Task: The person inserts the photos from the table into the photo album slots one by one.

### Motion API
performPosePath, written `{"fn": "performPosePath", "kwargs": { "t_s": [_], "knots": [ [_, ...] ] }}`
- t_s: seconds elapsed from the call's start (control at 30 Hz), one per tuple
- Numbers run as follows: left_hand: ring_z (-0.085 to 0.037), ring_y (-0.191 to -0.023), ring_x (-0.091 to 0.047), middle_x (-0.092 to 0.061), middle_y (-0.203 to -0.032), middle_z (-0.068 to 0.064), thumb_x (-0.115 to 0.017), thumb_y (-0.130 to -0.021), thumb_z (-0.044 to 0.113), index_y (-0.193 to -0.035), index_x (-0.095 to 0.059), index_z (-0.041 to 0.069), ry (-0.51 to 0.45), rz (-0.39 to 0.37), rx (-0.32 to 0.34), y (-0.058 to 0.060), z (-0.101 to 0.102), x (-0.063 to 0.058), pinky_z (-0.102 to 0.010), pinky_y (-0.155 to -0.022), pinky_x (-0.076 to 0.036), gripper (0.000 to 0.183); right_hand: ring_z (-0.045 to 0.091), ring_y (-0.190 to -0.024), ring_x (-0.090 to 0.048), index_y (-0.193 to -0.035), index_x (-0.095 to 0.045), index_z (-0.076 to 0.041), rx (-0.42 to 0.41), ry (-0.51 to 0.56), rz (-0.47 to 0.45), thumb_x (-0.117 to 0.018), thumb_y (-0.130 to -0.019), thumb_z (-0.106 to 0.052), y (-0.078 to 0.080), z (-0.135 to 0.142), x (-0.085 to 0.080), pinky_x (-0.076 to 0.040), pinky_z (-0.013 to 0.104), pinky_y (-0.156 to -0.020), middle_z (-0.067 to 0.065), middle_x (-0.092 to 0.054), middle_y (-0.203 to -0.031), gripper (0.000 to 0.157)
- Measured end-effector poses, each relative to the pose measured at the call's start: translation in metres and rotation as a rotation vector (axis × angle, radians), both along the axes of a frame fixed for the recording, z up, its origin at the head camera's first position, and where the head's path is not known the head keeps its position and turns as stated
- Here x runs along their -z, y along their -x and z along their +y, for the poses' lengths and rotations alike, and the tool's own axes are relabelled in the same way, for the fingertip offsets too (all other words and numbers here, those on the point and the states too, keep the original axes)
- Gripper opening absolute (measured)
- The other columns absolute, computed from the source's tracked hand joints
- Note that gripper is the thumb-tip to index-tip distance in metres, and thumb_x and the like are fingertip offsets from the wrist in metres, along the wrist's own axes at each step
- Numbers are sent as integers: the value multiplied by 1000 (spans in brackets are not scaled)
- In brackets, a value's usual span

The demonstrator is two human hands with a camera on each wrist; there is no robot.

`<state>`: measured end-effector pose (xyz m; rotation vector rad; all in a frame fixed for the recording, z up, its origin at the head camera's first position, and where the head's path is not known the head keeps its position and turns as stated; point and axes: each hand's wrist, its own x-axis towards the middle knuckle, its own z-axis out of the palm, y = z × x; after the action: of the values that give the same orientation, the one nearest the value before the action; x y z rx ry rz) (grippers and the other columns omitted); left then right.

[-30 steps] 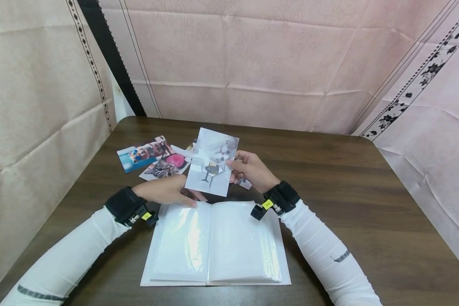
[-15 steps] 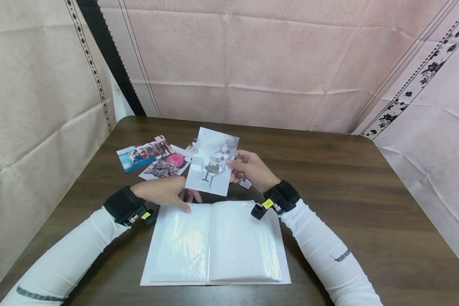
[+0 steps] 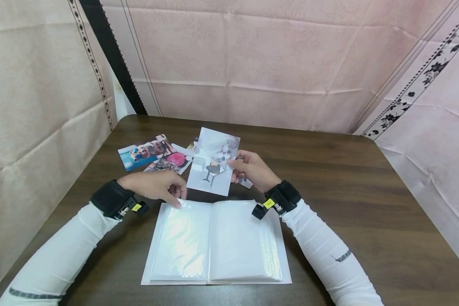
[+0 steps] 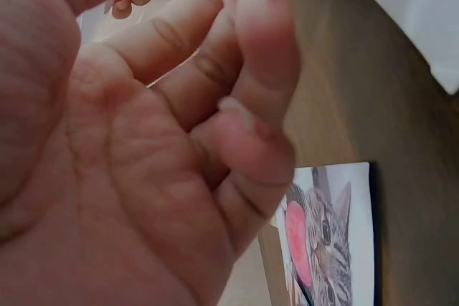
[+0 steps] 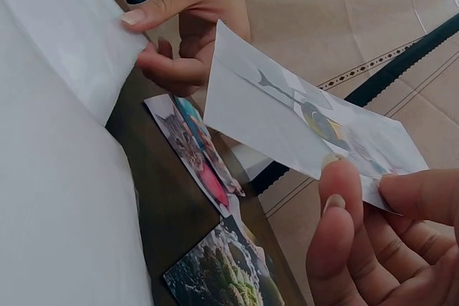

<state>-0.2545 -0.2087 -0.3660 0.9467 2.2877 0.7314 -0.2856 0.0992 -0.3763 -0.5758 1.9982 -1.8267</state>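
Observation:
A photo album (image 3: 245,242) lies spread on the table, its clear plastic pocket pages showing white. My left hand (image 3: 157,185) pinches the top edge of the left page (image 5: 64,26), thumb above and curled fingers beneath, as the right wrist view shows. Between thumb and fingers, my right hand (image 3: 254,170) holds a pale photo (image 3: 214,161) by its right edge, tilted above the album's far side. A grey wine-glass shape is printed on it. Behind my left hand, a photo of a cat with a pink shape (image 4: 326,241) rests on the table.
A blue-edged photo of a dog (image 3: 145,153) overlaps the cat photo at the back left. Another photo with a green subject (image 5: 226,270) lies under the held one. The brown wooden table (image 3: 348,204) extends right; patterned cloth (image 3: 271,63) hangs behind it.
My left hand has slid left along the album's top edge, toward the left page's outer corner. The right hand and its photo have stayed nearly still.

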Motion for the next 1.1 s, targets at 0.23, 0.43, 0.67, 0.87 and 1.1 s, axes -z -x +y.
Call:
{"fn": "performPosePath", "kwargs": {
  "t_s": [0.23,0.43,0.67,0.87,1.1],
  "knots": [
    [-17,-82,-59,-65,-90,2,-74,-80,36,-99,-65,16,-21,-4,16,2,0,-1,-32,-79,-52,29,37,-70,-59,-109,-53,-2,5,-8,-3,-59,-95,-25,-1,1,-1,-50,29,-63,10,-65,-75,27],
    [-16,-88,-60,-67,-99,5,-72,-83,35,-111,-66,20,-37,-27,23,-1,0,-2,-33,-77,-53,33,35,-69,-60,-110,-54,-2,11,-7,-7,-59,-95,-25,-1,0,0,-50,30,-64,10,-65,-77,28],
    [-18,-87,-59,-67,-100,3,-71,-84,33,-112,-67,18,-64,-41,36,-2,2,0,-34,-76,-51,32,34,-69,-60,-107,-53,-2,7,-5,-12,-60,-94,-26,0,1,1,-50,30,-64,11,-65,-77,28],
    [-17,-82,-56,-64,-91,2,-72,-81,39,-103,-67,16,-2,-14,12,-2,6,6,-32,-75,-49,31,33,-68,-60,-108,-53,-2,9,-8,-11,-60,-94,-26,-1,1,1,-51,30,-64,11,-64,-77,29],
    [-18,-84,-55,-62,-92,-1,-74,-80,35,-110,-62,10,-17,-15,-14,-5,9,7,-33,-75,-49,41,40,-72,-59,-109,-54,-2,13,-16,-8,-61,-94,-28,-1,0,1,-51,30,-65,10,-65,-76,30]
  ]
}}
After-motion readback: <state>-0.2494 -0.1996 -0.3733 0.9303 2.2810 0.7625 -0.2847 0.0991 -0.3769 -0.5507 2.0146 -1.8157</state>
